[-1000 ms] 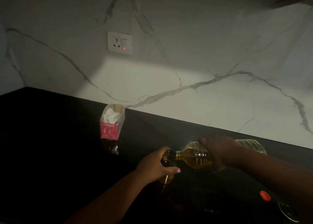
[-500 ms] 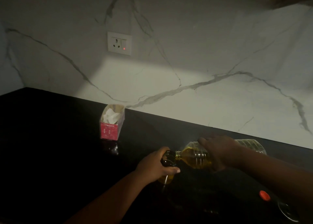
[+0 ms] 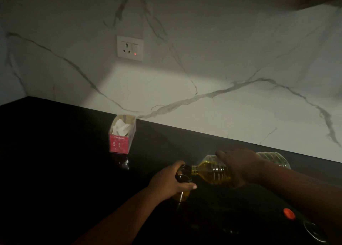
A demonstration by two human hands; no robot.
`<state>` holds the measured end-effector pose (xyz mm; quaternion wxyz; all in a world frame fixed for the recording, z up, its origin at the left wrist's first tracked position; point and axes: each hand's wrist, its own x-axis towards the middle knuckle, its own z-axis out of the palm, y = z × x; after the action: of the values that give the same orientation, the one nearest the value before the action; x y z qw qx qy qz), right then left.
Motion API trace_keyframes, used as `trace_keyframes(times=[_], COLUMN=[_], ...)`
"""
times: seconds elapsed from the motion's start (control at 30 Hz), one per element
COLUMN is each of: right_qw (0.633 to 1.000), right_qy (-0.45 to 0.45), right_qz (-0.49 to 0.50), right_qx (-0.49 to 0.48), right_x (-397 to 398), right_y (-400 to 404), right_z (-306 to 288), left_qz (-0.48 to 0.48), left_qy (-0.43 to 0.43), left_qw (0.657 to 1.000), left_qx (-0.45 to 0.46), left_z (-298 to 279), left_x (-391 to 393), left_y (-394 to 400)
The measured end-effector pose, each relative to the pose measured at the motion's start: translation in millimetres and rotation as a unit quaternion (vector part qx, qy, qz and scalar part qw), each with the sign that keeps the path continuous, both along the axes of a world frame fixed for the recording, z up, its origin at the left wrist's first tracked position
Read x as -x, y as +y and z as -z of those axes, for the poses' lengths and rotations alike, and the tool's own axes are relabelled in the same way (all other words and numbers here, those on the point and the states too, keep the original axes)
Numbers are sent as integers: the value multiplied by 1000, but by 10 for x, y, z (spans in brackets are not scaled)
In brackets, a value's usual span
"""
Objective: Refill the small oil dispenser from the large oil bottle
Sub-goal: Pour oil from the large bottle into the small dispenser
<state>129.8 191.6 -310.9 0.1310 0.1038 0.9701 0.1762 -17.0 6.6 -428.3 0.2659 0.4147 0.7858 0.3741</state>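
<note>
1. Pouring is the step in hand, so begin nearest: a red cap point(image 3: 289, 213) and a dark round lid point(image 3: 314, 232) lie on the black worktop point(image 3: 55, 161), near the right forearm.
2. Left hand point(image 3: 171, 182) wraps around the small oil dispenser point(image 3: 182, 184), which stands on the worktop; hold it upright and unmoving.
3. Right hand point(image 3: 238, 164) grips the large oil bottle point(image 3: 212, 172) from above, tipped nearly flat, mouth at the dispenser's opening. Keep the tilt gentle so the stream stays thin.
4. Dim light hides the dispenser's level; tip back early, I judge, to avoid overflow.
5. Farther back, a pink carton point(image 3: 121, 135) stands by the marble wall point(image 3: 203, 50).
</note>
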Motion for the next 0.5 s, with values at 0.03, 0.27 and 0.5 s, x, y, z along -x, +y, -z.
trace_keyframes(times=[0.03, 0.27, 0.5], right_qw=[1000, 1000, 1000], right_qy=[3, 5, -1], right_qz=[1, 3, 2], right_qx=[-1, -3, -14], right_x=[-1, -1, 10], right_y=[1, 8, 7], right_z=[1, 18, 9], left_qz=[1, -2, 2], left_qy=[-1, -8, -1], left_qw=[1000, 1000, 1000], left_qx=[-1, -12, -13], left_z=[3, 22, -3], left_x=[0, 5, 0], left_y=[0, -6, -7])
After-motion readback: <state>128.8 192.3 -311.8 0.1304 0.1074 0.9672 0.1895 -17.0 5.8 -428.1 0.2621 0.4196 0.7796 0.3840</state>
